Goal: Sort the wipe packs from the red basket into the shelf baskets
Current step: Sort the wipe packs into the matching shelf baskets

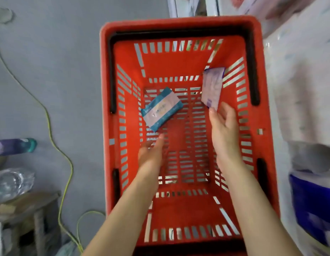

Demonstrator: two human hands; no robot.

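My left hand (151, 154), fingers apart, hovers by the teal pack (161, 109) — likely soft, light; I'd pinch its long edges. Right hand (223, 128) at the purple pack (212, 85) — grip unclear.

We see the red basket (179, 24) from above, with slotted walls and floor and black handles along its rim. Two packs are inside. The blue pack (161, 109) lies flat and slanted on the floor, left of the middle. The purple pack (212, 87) stands tilted near the far right corner.
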